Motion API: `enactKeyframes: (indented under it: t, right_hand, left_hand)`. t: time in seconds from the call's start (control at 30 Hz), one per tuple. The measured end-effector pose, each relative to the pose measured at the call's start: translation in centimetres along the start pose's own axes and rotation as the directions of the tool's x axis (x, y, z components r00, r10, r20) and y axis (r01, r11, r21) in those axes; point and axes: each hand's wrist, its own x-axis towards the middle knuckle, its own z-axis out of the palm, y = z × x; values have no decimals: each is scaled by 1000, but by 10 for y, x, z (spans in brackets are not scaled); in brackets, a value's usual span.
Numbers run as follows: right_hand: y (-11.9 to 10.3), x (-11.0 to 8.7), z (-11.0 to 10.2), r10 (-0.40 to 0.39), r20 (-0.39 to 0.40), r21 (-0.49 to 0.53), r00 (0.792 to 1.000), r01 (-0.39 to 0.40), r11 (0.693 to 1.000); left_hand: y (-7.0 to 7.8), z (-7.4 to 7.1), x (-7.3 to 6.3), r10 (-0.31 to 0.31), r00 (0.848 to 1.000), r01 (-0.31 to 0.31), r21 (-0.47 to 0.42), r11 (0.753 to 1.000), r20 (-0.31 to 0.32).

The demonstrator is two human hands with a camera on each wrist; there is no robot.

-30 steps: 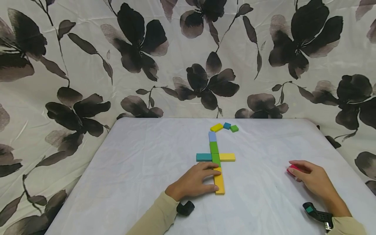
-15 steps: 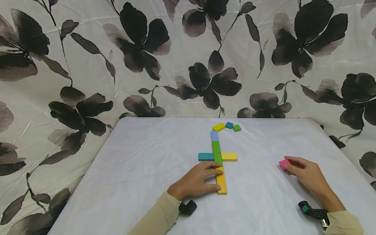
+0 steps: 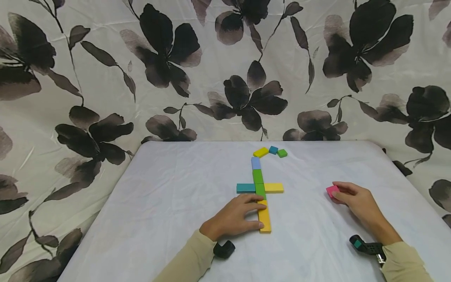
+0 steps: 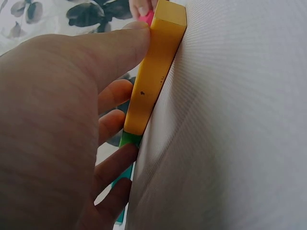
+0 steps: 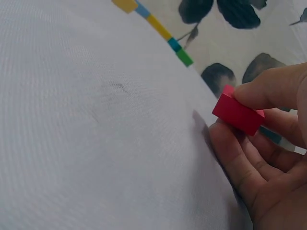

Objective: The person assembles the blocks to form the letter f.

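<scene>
My right hand [image 3: 363, 205] pinches a small pink-red block [image 3: 331, 191] between thumb and fingers, over the right part of the table. In the right wrist view, the red block [image 5: 238, 112] appears held just off the cloth. My left hand [image 3: 234, 217] rests its thumb and fingertips along a long orange-yellow block [image 3: 265, 223]. Beyond that block runs a column: one green block [image 3: 260, 191], another green block [image 3: 257, 176], then a light blue block [image 3: 255, 163]. A teal block [image 3: 245, 188] lies left of the column and a yellow block [image 3: 274, 188] right of it.
Curving right from the column's far end are a yellow block [image 3: 261, 152], a small blue block [image 3: 273, 150] and a small green block [image 3: 282, 153]. White cloth covers the table [image 3: 169, 188]. A flower-patterned curtain [image 3: 204, 70] hangs behind its far edge.
My right hand has moved left and slightly away from me with the pink-red block, toward the laid-out blocks. The left hand stays on the orange-yellow block.
</scene>
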Motion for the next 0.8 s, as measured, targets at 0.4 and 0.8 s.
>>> enactKeyframes:
  t: [0.4, 0.8]
  right_hand:
    - [-7, 20, 13, -7, 18, 78, 1000, 5, 997]
    - [-19, 34, 24, -6, 20, 91, 1000, 5, 996]
  left_hand:
    - [-2, 2, 1, 7, 1000, -7, -2, 1000, -6]
    - [0, 0, -1, 11, 1000, -11, 3, 1000, -12]
